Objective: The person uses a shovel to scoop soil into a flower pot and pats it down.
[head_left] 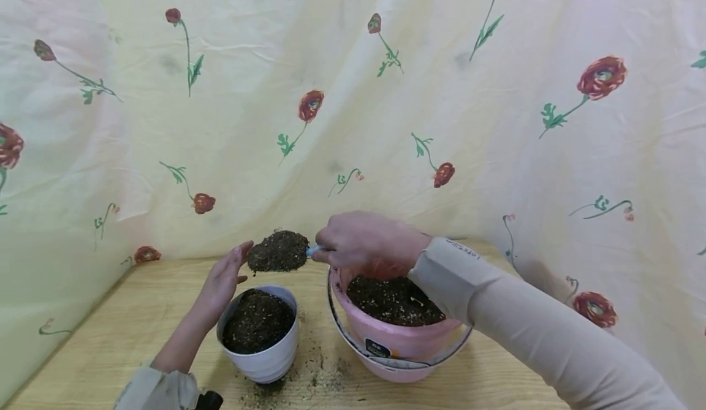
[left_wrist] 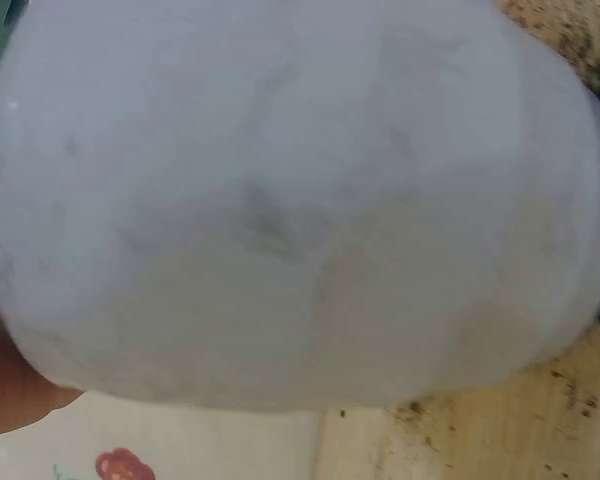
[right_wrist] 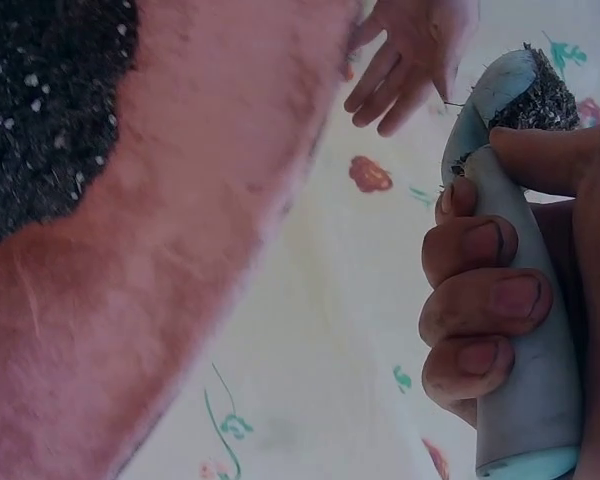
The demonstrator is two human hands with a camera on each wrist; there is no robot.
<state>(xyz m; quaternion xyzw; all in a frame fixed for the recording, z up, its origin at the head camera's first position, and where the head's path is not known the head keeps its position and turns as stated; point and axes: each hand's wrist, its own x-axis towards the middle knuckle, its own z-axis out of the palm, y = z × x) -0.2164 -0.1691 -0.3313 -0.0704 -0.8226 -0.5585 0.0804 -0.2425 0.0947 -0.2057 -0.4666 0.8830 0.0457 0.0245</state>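
Note:
My right hand (head_left: 366,238) grips a garden trowel by its pale blue-grey handle (right_wrist: 525,350), fingers curled round it and thumb along the top. Dark soil (head_left: 280,250) is heaped on the trowel's blade, above and slightly right of a white flowerpot (head_left: 259,367). That pot holds dark soil nearly to the rim. Beside the heaped blade, my left hand (head_left: 226,273) is raised over the pot's far left rim, fingers extended and holding nothing. In the left wrist view the pot's pale side (left_wrist: 280,200) fills most of the picture.
A pink tub (head_left: 397,339) of dark soil with white specks sits inside a wider pink basin (head_left: 386,370) on the right, below my right forearm. Spilled soil (head_left: 325,376) lies on the wooden tabletop (head_left: 160,287). A flower-print cloth (head_left: 248,122) hangs behind.

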